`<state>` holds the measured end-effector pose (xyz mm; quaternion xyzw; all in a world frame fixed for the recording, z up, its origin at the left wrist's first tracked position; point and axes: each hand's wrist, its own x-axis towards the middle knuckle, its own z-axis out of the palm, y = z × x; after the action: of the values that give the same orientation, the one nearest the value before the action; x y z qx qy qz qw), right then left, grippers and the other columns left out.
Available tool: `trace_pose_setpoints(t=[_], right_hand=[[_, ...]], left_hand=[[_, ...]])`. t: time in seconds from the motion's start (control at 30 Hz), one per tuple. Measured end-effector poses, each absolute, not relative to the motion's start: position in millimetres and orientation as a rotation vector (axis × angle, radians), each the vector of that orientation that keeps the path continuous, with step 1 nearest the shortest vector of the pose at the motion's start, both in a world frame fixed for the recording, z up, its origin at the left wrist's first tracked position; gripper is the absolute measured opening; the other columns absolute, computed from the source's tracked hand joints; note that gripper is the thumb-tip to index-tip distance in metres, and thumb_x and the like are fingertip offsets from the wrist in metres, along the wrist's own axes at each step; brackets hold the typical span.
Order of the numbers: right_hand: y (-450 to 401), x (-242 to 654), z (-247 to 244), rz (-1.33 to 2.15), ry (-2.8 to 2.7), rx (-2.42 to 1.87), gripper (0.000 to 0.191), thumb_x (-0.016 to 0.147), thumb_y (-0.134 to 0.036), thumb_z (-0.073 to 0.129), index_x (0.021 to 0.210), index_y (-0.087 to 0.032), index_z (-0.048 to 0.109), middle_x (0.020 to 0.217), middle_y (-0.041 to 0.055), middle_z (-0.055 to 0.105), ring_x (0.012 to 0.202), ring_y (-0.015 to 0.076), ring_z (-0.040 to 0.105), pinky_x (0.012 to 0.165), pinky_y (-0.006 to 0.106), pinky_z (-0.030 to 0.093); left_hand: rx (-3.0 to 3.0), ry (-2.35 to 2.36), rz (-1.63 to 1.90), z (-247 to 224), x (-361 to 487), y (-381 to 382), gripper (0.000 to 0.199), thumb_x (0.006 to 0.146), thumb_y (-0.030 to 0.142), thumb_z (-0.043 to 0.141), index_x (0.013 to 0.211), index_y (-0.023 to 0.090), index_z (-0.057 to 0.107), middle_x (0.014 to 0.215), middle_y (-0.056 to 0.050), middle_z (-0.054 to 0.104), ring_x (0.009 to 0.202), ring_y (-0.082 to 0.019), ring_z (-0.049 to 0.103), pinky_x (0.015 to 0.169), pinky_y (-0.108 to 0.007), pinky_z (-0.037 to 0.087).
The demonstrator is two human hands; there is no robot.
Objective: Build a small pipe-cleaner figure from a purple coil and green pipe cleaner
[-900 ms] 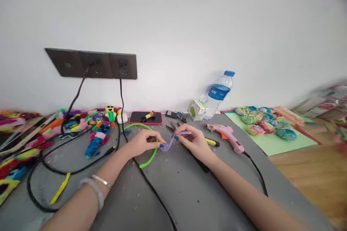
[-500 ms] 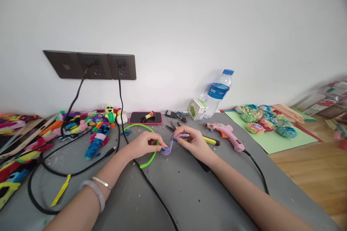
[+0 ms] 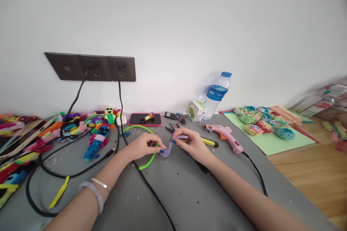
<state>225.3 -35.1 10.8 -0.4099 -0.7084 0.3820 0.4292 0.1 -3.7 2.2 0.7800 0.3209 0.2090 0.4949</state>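
Between my two hands is a purple pipe cleaner [image 3: 166, 153], its lower end curled into a small coil. My left hand [image 3: 145, 146] pinches the coiled end between thumb and finger. My right hand [image 3: 191, 143] grips the same pipe cleaner higher up, and its free tail sticks out over the fingers. A green pipe cleaner [image 3: 148, 164] lies in a wide arc on the table behind and below my left hand. Pliers [image 3: 171, 128] and a yellow-and-black cutter [image 3: 210, 142] lie just beyond my right hand, partly hidden by it.
A pink glue gun [image 3: 226, 136] lies on the right with its cord. Behind stand a water bottle [image 3: 217, 94] and a small box [image 3: 196, 111]. A phone [image 3: 145, 119] lies near the wall. Black cables [image 3: 154, 189] cross the table; colourful pipe-cleaner figures [image 3: 96, 142] crowd the left.
The whole view has shifted slightly. Both hands keep their pinch on the purple pipe cleaner, with hardly any movement.
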Motion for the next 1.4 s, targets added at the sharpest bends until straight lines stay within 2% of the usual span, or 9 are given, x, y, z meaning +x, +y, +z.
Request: trace_pose_setpoints(t=[0.17, 0.87, 1.2, 1.4], right_hand=[[-35.6, 224.7, 12.3, 0.974, -1.763, -1.024, 0.005, 0.082, -0.024, 0.06, 0.081, -0.02, 0.063, 0.08, 0.0038, 0.062, 0.076, 0.0166, 0.059, 0.066, 0.028, 0.048], [-35.5, 223.8, 13.4, 0.948, -1.814, -1.069, 0.011, 0.083, -0.03, 0.06, 0.08, -0.019, 0.063, 0.079, 0.0039, 0.063, 0.073, 0.0162, 0.058, 0.062, 0.027, 0.047], [-33.8, 225.2, 5.2, 0.946, -1.839, -1.047, 0.007, 0.085, -0.023, 0.057, 0.084, -0.019, 0.063, 0.08, 0.0029, 0.063, 0.075, 0.0159, 0.059, 0.07, 0.029, 0.047], [-35.0, 224.0, 8.0, 0.925, -1.853, -1.061, 0.007, 0.084, -0.023, 0.057, 0.083, -0.019, 0.062, 0.079, 0.0026, 0.063, 0.072, 0.0153, 0.057, 0.064, 0.027, 0.044]], left_hand=[[1.859, 0.774, 0.496, 2.5, 1.0, -3.9, 0.015, 0.079, 0.023, 0.063, 0.086, 0.016, 0.075, 0.079, -0.004, 0.068, 0.066, -0.013, 0.051, 0.059, -0.023, 0.036], [1.901, 0.825, 0.476, 5.6, 1.8, -5.2, 0.015, 0.078, 0.026, 0.064, 0.083, 0.016, 0.075, 0.079, -0.004, 0.069, 0.063, -0.012, 0.049, 0.057, -0.023, 0.034], [1.939, 0.852, 0.471, 5.4, 1.5, -5.6, 0.015, 0.079, 0.026, 0.064, 0.084, 0.018, 0.076, 0.077, -0.003, 0.067, 0.059, -0.011, 0.043, 0.056, -0.023, 0.032], [1.937, 0.843, 0.475, 3.2, 1.2, -4.7, 0.016, 0.079, 0.027, 0.064, 0.085, 0.017, 0.076, 0.078, -0.003, 0.068, 0.061, -0.011, 0.046, 0.057, -0.023, 0.033]])
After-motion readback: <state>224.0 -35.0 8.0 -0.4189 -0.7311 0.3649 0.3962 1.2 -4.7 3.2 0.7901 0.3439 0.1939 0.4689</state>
